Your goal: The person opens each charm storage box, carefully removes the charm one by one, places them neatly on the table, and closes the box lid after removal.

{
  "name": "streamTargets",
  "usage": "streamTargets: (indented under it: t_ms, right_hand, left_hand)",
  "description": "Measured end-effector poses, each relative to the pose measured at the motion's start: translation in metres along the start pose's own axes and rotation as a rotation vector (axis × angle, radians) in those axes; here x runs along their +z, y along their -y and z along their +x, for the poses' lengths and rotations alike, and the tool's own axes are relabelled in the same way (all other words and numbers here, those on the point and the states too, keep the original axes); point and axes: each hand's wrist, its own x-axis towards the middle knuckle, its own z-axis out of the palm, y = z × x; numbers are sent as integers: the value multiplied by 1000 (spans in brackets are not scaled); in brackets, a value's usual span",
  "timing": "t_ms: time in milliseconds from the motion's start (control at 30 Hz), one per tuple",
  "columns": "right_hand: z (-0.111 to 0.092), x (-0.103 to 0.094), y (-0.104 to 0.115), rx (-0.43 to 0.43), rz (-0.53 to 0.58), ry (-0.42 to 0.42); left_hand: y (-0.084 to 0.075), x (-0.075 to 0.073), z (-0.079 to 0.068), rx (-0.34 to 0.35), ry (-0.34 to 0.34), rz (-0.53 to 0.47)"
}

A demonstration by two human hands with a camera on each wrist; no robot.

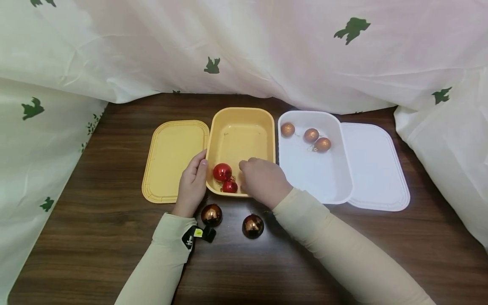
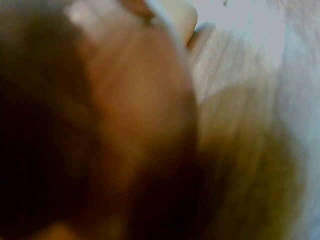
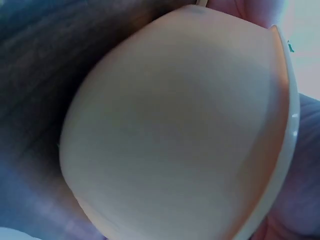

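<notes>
My left hand (image 1: pixel 192 186) holds the left side of the yellow plastic box (image 1: pixel 241 111), its thumb up at the rim. In the left wrist view that hand (image 2: pixel 145 95) is a dark blur. Over the box's front right corner, my right hand (image 1: pixel 264 180) reaches down inside with bent fingers. Its fingertips are hidden, and I cannot tell whether they hold anything. Two shiny red Christmas baubles (image 1: pixel 222 172) lie in the front left of the box. From the right wrist, the box's outer wall (image 3: pixel 170 130) fills most of the view.
Two brown baubles (image 1: pixel 211 215) (image 1: pixel 253 226) sit on the dark wooden table before the yellow box. To the right, a white box (image 1: pixel 316 178) contains three copper glitter baubles (image 1: pixel 311 135). A yellow lid (image 1: pixel 175 156) lies left, a white lid (image 1: pixel 377 165) right. White cloth (image 1: pixel 244 42) hangs behind.
</notes>
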Motion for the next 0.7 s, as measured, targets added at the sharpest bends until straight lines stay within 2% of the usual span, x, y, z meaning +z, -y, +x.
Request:
streamTargets:
  t_ms: [133,267,533,700]
  right_hand:
    - [1,-1,0,-5,-49,9]
    - [3,-2,0,-2,-50,13]
    - [1,-8,-2,6,41,37]
    - [-2,-9,-4,19,110,16]
  left_hand:
    - [0,0,1,-3,1,6]
    - [0,0,0,-5,2,9]
    - [-1,0,0,1,2,10]
    - [-1,0,0,0,-2,17]
